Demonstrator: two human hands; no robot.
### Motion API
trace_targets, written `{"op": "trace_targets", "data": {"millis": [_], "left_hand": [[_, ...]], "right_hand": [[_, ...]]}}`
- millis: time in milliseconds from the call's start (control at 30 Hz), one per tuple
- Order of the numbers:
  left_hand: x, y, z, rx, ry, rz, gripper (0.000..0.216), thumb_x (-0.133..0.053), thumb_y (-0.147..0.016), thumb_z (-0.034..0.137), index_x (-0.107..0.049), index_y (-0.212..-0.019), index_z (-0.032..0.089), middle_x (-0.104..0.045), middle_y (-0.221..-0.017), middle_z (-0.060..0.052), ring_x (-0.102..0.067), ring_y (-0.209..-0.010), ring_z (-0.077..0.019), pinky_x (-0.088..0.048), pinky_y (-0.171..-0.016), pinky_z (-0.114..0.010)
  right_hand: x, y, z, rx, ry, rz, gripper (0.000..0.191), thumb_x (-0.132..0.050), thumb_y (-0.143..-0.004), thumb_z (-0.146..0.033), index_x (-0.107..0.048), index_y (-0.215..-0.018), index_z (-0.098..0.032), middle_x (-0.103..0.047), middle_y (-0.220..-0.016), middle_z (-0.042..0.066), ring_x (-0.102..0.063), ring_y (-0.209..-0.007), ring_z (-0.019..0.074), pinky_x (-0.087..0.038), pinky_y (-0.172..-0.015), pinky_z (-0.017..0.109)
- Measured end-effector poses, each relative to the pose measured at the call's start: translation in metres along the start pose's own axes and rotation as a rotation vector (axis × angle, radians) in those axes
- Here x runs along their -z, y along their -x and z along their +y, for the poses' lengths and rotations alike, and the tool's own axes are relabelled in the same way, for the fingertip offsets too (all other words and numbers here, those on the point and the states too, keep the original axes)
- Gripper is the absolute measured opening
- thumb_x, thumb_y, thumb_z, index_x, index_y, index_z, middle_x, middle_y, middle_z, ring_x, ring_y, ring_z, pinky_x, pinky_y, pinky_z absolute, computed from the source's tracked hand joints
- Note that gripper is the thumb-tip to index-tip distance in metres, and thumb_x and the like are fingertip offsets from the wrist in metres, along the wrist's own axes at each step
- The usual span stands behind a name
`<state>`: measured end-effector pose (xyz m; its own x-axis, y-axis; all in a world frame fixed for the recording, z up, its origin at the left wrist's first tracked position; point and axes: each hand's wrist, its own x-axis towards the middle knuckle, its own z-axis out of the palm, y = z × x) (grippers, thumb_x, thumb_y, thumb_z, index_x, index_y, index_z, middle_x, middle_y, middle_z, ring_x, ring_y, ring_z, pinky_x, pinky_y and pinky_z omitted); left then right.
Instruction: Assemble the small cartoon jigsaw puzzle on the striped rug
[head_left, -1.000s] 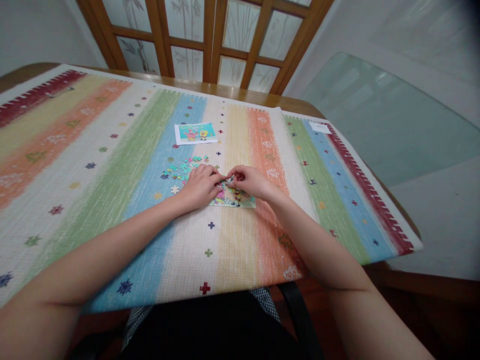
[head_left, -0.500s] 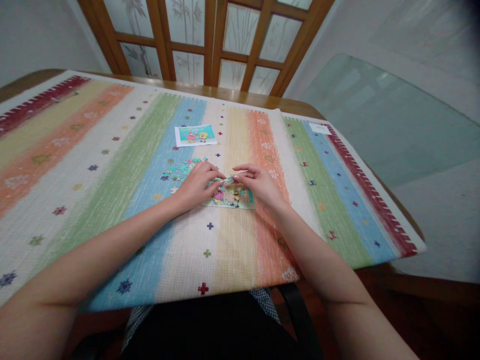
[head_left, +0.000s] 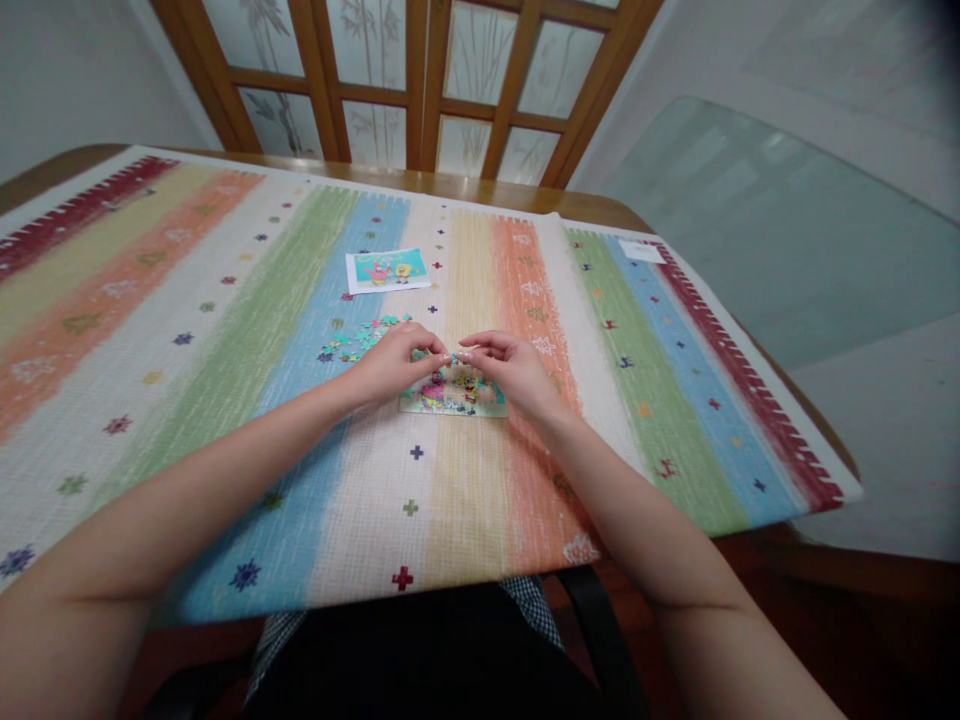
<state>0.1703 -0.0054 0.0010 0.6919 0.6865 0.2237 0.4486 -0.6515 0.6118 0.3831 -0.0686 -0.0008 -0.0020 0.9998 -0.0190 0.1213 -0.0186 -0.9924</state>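
Observation:
A partly assembled jigsaw puzzle with pink and yellow cartoon figures lies on the striped tablecloth in front of me. Over its upper part, my left hand and my right hand meet fingertip to fingertip. Both are closed in a pinch, thumb against fingers, around a small teal puzzle piece. Fingers cover most of that piece and the puzzle's top edge. Loose puzzle pieces, mostly teal, are scattered just left of the puzzle, partly behind my left hand.
A reference picture card with the same figures lies beyond the loose pieces. A white slip of paper rests at the far right of the tablecloth. Wooden doors with glass panes stand behind the table.
My fingertips have drawn closer together over the upper part of the puzzle, the left thumb rising slightly. The loose pieces and the card stay put; the view has shifted a little.

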Motion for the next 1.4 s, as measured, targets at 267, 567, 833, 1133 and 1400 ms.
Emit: {"op": "trace_targets", "data": {"millis": [267, 567, 833, 1133, 1400], "left_hand": [[-0.011, 0.021, -0.006, -0.136, -0.338, 0.022, 0.019, -0.056, -0.101, 0.028, -0.063, -0.113, 0.015, -0.067, -0.110, -0.012, -0.056, -0.109, -0.0265, -0.045, -0.099, -0.042], [-0.015, 0.022, -0.007, -0.129, -0.316, 0.016, 0.016, -0.062, -0.098, 0.027, -0.062, -0.109, 0.016, -0.066, -0.110, -0.011, -0.057, -0.109, -0.0262, -0.046, -0.099, -0.041], [-0.015, 0.022, -0.006, -0.141, -0.343, 0.012, 0.018, -0.061, -0.098, 0.027, -0.064, -0.111, 0.016, -0.065, -0.111, -0.011, -0.056, -0.112, -0.0269, -0.046, -0.100, -0.041], [-0.015, 0.026, -0.009, -0.261, -0.439, -0.021, 0.029, -0.054, -0.103, 0.026, -0.070, -0.127, 0.022, -0.067, -0.115, -0.010, -0.056, -0.110, -0.0267, -0.047, -0.094, -0.041], [-0.009, 0.023, -0.001, -0.225, -0.456, -0.064, 0.026, -0.056, -0.101, 0.027, -0.075, -0.117, 0.021, -0.068, -0.111, -0.011, -0.056, -0.107, -0.0274, -0.047, -0.093, -0.042]], "right_hand": [[-0.010, -0.004, 0.005, 0.076, 0.540, 0.072, 0.011, -0.073, -0.087, -0.022, -0.082, -0.092, -0.019, -0.078, -0.088, 0.007, -0.068, -0.084, 0.0208, -0.050, -0.078, 0.035], [-0.017, -0.003, 0.011, 0.177, 0.821, 0.101, 0.009, -0.075, -0.090, -0.027, -0.082, -0.094, -0.023, -0.078, -0.091, 0.006, -0.061, -0.097, 0.0259, -0.044, -0.088, 0.039], [-0.013, -0.004, 0.013, 0.251, 0.910, 0.102, 0.013, -0.071, -0.094, -0.030, -0.082, -0.096, -0.025, -0.076, -0.096, 0.006, -0.060, -0.096, 0.0248, -0.041, -0.090, 0.039], [0.012, 0.017, -0.011, 0.449, 1.233, -0.218, 0.023, -0.059, -0.101, -0.032, -0.080, -0.109, -0.026, -0.072, -0.104, 0.009, -0.053, -0.102, 0.0275, -0.033, -0.086, 0.041], [0.003, 0.023, -0.019, 0.482, 1.407, -0.231, 0.023, -0.057, -0.100, -0.025, -0.080, -0.104, -0.026, -0.069, -0.108, 0.009, -0.050, -0.105, 0.0277, -0.028, -0.088, 0.041]]}}
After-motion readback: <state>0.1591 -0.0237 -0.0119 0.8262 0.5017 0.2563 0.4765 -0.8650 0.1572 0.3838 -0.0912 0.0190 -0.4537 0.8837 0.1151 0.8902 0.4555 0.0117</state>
